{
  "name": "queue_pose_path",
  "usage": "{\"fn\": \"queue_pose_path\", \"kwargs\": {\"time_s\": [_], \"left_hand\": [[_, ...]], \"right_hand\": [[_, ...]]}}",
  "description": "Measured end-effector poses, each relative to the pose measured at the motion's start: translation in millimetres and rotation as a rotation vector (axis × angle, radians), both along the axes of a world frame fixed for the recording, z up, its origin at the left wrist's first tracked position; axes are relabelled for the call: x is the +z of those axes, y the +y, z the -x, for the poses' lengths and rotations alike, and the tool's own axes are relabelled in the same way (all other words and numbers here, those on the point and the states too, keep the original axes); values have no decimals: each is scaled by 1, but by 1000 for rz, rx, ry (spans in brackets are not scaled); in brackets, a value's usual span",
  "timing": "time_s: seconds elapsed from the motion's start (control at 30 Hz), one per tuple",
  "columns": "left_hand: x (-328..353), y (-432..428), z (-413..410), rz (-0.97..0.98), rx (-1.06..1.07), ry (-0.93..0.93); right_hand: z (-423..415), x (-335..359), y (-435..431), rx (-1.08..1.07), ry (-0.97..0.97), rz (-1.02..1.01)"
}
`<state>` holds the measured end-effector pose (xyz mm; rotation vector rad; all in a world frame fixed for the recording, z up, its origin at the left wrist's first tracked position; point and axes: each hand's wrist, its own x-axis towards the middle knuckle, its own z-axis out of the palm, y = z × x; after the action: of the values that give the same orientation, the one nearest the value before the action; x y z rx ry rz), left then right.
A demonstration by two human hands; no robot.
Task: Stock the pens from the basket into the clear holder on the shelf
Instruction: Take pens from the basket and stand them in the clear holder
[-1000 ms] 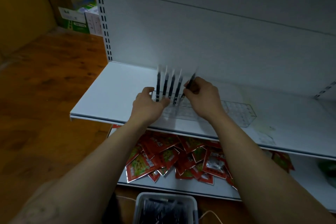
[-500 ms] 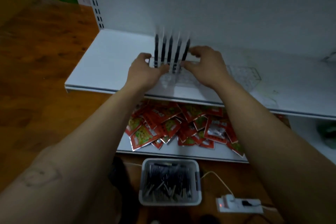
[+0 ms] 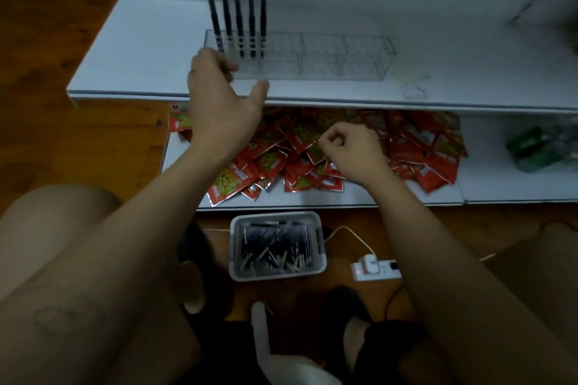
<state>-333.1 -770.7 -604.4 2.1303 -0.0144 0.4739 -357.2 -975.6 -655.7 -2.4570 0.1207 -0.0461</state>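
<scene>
Bare forearms (image 3: 131, 244), faint outline tattoo (image 3: 59, 319)

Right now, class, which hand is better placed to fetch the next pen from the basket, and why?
Probably the right. The right hand is lower, nearer the basket, and holds nothing; the left hand is up by the clear holder on the shelf.

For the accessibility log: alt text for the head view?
Five black pens stand upright at the left end of a clear holder on a white shelf. Left hand hovers open beside them; right hand, curled, is lower over red packets. Basket of pens on the floor.
</scene>
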Motion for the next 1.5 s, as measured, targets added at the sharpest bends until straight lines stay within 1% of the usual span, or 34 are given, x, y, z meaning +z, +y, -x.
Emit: {"fn": "queue_pose_path", "kwargs": {"time_s": [0.1, 0.27, 0.37, 0.43, 0.5, 0.57, 0.67, 0.77, 0.83, 0.93, 1.03, 1.13, 1.23, 1.37, 1.5], "left_hand": [[-18, -19, 29, -22, -160, 111], [-68, -32, 52, -228, -324, 322], [-102, -22, 55, -333, -364, 511], [-120, -12, 58, -398, -408, 668], [-135, -4, 59, -501, -456, 786], [-147, 1, 59, -607, -500, 856], [-163, 4, 59, -700, -544, 873], [-187, 7, 60, -652, -504, 908], [-206, 10, 63, -585, -448, 990], [-230, 16, 65, -517, -356, 1126], [-241, 18, 57, -488, -313, 1166], [-242, 20, 44, -396, -266, 1162], [-240, 22, 32, -295, -207, 1146], [-225, 21, 28, -246, -192, 1106], [-194, 18, 29, -230, -212, 1023]], "right_hand": [[23, -27, -12, 42, 193, -8], [55, -79, -18, 65, 424, -66], [69, -113, -19, 96, 607, -79], [75, -134, -18, 83, 726, -85], [79, -153, -15, 60, 815, -94], [79, -171, -9, 76, 879, -102], [80, -197, 11, 152, 952, -93], [80, -227, 38, 257, 990, -82], [83, -245, 54, 328, 1034, -45], [89, -260, 65, 391, 1081, 71], [88, -267, 64, 382, 1019, 128], [82, -270, 56, 309, 995, 90], [69, -262, 46, 312, 1063, 32], [48, -220, 31, 292, 1111, -82], [43, -177, 18, 222, 1170, -133]]}}
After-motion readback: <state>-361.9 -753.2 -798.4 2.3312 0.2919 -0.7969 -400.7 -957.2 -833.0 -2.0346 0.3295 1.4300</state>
